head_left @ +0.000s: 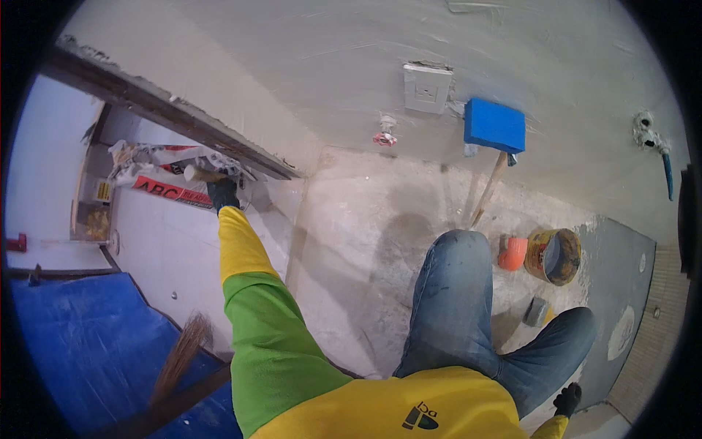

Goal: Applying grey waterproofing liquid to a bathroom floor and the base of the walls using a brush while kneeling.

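Note:
My left arm, in a green and yellow sleeve, stretches to the upper left. Its dark-gloved hand, my left hand (224, 193), closes around a pale, round-ended cylindrical thing (203, 174); its exact kind does not show. Right beside that hand is a crumpled white bag with red print (170, 189), lying past the doorway threshold. My right hand (567, 399), also dark-gloved, is low at the right, beside my bent knee and near the grey-coated surface (618, 293). Its fingers are too small and dark to read, and I cannot make out anything in it.
A bucket (553, 257), an orange pipe elbow (513, 254) and a grey-and-yellow block (538, 312) stand beyond my knees. A wooden stick (488, 192) leans at the wall under a blue box (495, 125). Blue sheeting (80, 344) and a straw broom (180, 357) lie at the left.

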Demonstrator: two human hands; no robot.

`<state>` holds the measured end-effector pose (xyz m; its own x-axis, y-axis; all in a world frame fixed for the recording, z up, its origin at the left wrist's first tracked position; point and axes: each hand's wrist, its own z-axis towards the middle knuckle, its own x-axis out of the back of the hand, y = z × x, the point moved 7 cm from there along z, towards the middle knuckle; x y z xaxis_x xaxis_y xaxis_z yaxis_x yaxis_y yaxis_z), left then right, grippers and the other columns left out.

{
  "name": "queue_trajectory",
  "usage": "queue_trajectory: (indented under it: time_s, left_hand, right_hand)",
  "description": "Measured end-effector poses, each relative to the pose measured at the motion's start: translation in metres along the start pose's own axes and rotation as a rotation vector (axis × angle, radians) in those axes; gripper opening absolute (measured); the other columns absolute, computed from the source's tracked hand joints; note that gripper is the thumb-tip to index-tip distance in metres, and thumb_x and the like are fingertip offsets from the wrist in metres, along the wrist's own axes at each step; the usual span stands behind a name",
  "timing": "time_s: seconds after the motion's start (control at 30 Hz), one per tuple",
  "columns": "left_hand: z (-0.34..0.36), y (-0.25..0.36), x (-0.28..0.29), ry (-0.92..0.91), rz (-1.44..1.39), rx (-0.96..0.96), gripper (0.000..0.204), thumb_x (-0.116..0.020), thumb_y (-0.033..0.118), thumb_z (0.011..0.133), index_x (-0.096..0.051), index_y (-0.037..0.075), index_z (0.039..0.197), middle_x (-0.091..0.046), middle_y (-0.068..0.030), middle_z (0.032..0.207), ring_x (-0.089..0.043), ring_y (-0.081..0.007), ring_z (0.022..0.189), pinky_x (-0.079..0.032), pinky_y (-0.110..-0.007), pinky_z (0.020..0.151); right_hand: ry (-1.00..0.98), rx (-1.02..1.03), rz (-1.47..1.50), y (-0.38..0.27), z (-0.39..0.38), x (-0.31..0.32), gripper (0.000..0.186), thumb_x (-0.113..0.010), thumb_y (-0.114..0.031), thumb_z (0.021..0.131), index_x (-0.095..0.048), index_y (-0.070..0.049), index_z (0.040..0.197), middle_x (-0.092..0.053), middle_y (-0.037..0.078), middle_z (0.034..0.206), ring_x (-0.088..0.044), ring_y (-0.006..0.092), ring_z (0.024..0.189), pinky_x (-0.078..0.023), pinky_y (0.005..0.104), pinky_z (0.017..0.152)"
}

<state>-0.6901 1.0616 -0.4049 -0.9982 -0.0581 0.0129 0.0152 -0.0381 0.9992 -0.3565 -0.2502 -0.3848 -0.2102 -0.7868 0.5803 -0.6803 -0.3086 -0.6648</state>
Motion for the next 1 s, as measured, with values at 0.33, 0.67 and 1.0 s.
queue_trajectory:
  time_s: [0.33,0.67,1.0]
  left_hand:
    - [-0.253,0.161,-0.118,-0.365,-0.017,-0.225,0.041,-0.058,-0.001,0.07,-0.056,0.003,0.111,-0.056,-0.0025,0.096,-0.054,-0.0142,0.084,-0.047,-0.028,0.074]
    - [-0.733,0.349,-0.371,-1.663,0.497,-1.423,0.034,-0.06,0.008,0.059,-0.067,0.004,0.092,-0.063,-0.0173,0.083,-0.06,-0.0359,0.081,-0.048,-0.043,0.074]
    - [-0.851,0.475,-0.516,-1.435,-0.256,-1.205,0.032,-0.061,0.01,0.089,-0.058,0.009,0.121,-0.055,-0.0119,0.126,-0.053,-0.0274,0.116,-0.045,-0.034,0.098]
  right_hand:
    - [-0.058,0.522,0.188,-0.187,-0.055,-0.068,0.031,-0.052,-0.023,0.095,-0.057,-0.004,0.119,-0.061,0.005,0.109,-0.056,0.0135,0.093,-0.046,0.0274,0.079]
    - [-0.286,1.626,-0.425,-0.387,-0.333,-0.204,0.053,-0.068,-0.029,0.079,-0.054,-0.003,0.124,-0.055,0.021,0.124,-0.056,0.0362,0.11,-0.043,0.0439,0.097]
    - [-0.089,0.189,0.618,-0.139,-0.077,-0.064,0.035,-0.053,-0.039,0.092,-0.054,-0.009,0.11,-0.057,0.004,0.075,-0.056,0.0164,0.057,-0.048,0.0329,0.044]
